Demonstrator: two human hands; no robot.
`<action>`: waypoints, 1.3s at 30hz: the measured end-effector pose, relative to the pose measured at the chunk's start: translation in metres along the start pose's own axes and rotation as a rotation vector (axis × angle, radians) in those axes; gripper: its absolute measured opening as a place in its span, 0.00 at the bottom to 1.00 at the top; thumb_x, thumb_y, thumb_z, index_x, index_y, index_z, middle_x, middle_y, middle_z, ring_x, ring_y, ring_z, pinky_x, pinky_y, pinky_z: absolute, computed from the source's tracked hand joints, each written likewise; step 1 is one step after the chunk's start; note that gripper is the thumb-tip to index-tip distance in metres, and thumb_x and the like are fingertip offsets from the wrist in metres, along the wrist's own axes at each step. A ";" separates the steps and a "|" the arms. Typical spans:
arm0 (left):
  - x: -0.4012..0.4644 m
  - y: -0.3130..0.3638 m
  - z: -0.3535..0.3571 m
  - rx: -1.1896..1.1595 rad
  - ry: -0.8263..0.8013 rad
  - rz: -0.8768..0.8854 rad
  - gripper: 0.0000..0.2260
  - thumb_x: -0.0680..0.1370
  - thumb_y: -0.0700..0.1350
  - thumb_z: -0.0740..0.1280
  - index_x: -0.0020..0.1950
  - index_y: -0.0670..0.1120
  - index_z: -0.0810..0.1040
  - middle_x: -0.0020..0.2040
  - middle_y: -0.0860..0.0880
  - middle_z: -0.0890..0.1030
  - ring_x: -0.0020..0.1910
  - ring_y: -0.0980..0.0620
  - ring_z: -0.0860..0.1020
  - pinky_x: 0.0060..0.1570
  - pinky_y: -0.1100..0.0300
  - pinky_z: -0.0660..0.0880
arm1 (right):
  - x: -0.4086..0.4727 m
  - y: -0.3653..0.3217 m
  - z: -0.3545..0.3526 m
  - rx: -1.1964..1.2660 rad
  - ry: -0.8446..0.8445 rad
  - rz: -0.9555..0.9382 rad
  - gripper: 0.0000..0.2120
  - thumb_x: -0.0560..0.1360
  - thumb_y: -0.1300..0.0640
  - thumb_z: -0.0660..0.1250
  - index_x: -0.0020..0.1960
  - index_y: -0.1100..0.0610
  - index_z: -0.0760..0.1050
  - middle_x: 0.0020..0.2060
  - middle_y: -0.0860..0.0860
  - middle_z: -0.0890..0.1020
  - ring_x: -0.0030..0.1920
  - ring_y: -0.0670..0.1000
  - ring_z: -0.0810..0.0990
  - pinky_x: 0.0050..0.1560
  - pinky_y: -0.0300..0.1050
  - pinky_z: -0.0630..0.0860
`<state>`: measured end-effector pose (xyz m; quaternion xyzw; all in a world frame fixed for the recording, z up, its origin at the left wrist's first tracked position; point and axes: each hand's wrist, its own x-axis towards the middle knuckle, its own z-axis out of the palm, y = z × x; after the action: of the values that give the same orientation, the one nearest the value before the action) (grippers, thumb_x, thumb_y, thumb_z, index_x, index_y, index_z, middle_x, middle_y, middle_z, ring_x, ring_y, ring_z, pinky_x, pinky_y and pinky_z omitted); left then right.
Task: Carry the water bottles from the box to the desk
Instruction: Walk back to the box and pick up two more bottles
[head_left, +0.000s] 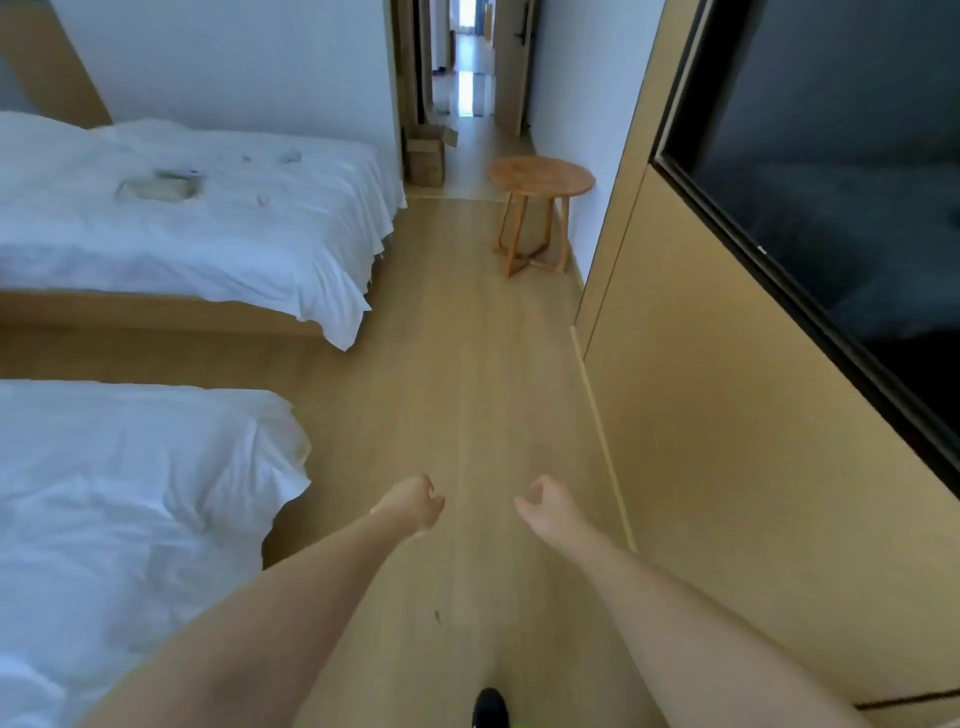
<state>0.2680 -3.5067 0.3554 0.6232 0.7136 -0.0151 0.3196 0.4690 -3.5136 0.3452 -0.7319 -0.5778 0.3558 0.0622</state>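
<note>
Both hands are out in front, low in the middle of the frame, and neither one is holding anything. Left hand (415, 501) has its fingers loosely curled in toward the palm, right hand (545, 503) is curled loosely too, with the thumb and a finger making a little hook shape. Bare forearms run down to the bottom corners, and the toe of a black shoe (489, 707) pokes in at the bottom edge.

Room is a bedroom with a pale wood plank floor (467, 364) running up the centre. Left side has two beds with rumpled white duvets: the near bed (130, 509) at lower left, and the far bed (197, 218) at upper left with some small bits lying on it that are too blurry to make out. A flat black TV screen (841, 197) sits in a light wood wall panel on the right.

Round wooden side table (540, 179) with crossed legs stands against the right wall, upper middle of the frame; its surface is plain wood. Just past it, by the foot of the far bed at the start of the hallway, is the brown cardboard box (426, 153), flap open, well apart from the hands. Can't see any water bottles from here, the box is too far and blurry to tell what's inside. Hallway goes on to a bright doorway at top centre.
</note>
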 end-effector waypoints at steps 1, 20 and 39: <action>0.017 0.005 -0.013 -0.019 0.013 -0.020 0.16 0.81 0.48 0.56 0.65 0.41 0.71 0.64 0.41 0.75 0.63 0.43 0.74 0.59 0.57 0.71 | 0.022 -0.011 -0.012 -0.004 -0.003 -0.023 0.18 0.78 0.49 0.65 0.62 0.61 0.72 0.59 0.59 0.78 0.59 0.59 0.77 0.59 0.50 0.74; 0.403 0.027 -0.224 -0.048 0.070 -0.094 0.14 0.80 0.48 0.54 0.61 0.44 0.72 0.53 0.49 0.77 0.46 0.49 0.74 0.41 0.59 0.69 | 0.415 -0.238 -0.099 -0.073 -0.061 -0.111 0.24 0.78 0.45 0.63 0.67 0.59 0.70 0.63 0.56 0.77 0.63 0.57 0.75 0.62 0.50 0.73; 0.832 0.147 -0.419 -0.005 0.031 -0.004 0.13 0.81 0.48 0.55 0.59 0.42 0.72 0.57 0.44 0.77 0.55 0.44 0.76 0.54 0.54 0.74 | 0.832 -0.375 -0.254 0.020 -0.038 -0.010 0.20 0.80 0.47 0.62 0.63 0.61 0.70 0.60 0.58 0.77 0.60 0.58 0.76 0.60 0.48 0.73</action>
<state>0.2013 -2.5658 0.3487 0.6211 0.7197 -0.0041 0.3102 0.3846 -2.5695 0.3481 -0.7212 -0.5791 0.3752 0.0604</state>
